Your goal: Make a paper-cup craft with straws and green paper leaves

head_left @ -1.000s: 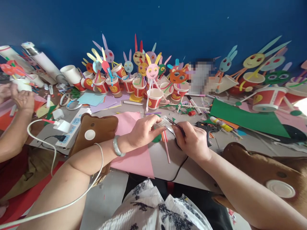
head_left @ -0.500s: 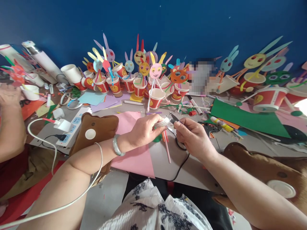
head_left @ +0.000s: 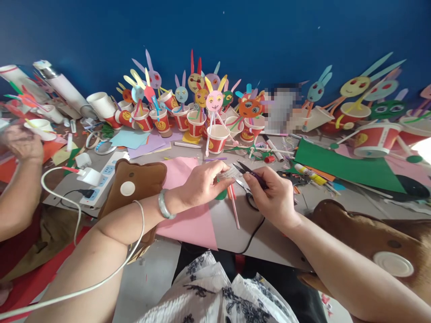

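Note:
My left hand point(head_left: 205, 181) is closed, pinching a small whitish piece with faint grey marks point(head_left: 229, 173) between thumb and fingers. I cannot tell whether it is paper or tape. My right hand point(head_left: 274, 190) is wrapped around dark scissors point(head_left: 247, 169), their black blades pointing left toward the whitish piece. The blade tips look close to it; whether they touch is unclear. Below the hands lie a second pair of scissors with black handles point(head_left: 251, 201), a striped straw point(head_left: 235, 213) and a green paper circle point(head_left: 221, 195), partly hidden by my left hand. Pink paper point(head_left: 191, 224) extends under my left wrist.
Paper cups with rabbit-like paper figures, one pink-faced point(head_left: 216, 101), line the blue wall. A power strip point(head_left: 107, 172) and brown cushion point(head_left: 134, 179) lie left; green paper point(head_left: 336, 166) and another brown cushion point(head_left: 363, 237) lie right. A white cable crosses my left arm. Another person's hand point(head_left: 23, 141) is far left.
My right hand has rotated slightly, and more of the dark scissors shows. The whitish piece is turned a little in my left hand. The other person's hand has shifted right.

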`<action>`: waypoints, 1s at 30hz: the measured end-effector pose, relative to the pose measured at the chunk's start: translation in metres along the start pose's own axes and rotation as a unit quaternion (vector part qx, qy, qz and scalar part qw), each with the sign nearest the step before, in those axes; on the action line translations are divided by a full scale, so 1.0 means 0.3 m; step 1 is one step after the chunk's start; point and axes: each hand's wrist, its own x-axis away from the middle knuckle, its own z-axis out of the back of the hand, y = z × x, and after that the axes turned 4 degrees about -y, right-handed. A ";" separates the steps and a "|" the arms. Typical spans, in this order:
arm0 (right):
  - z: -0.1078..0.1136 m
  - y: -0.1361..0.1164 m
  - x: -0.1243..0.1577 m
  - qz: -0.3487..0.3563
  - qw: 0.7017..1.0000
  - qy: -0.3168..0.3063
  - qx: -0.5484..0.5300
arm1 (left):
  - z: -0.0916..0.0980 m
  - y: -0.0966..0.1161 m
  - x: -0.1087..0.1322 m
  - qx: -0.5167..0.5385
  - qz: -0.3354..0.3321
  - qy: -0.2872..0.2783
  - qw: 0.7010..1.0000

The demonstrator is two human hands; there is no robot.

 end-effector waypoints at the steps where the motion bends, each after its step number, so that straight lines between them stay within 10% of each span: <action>1: 0.000 0.001 0.000 0.003 1.000 0.000 -0.001 | 0.001 -0.001 0.001 -0.005 -0.004 0.003 1.000; 6: 0.009 0.018 -0.023 -0.072 0.986 -0.090 -0.120 | -0.003 -0.014 0.007 -0.038 -0.035 0.025 0.998; 11: 0.015 0.043 -0.044 -0.215 0.890 -0.261 -0.306 | -0.020 -0.033 0.009 -0.057 -0.055 0.046 0.996; 17: 0.018 0.026 -0.052 -0.283 0.810 -0.288 -0.424 | -0.026 -0.038 0.012 -0.060 -0.056 0.055 0.995; 30: 0.019 0.032 -0.048 -0.259 0.833 -0.209 -0.442 | -0.062 -0.046 0.028 -0.063 -0.091 0.047 0.993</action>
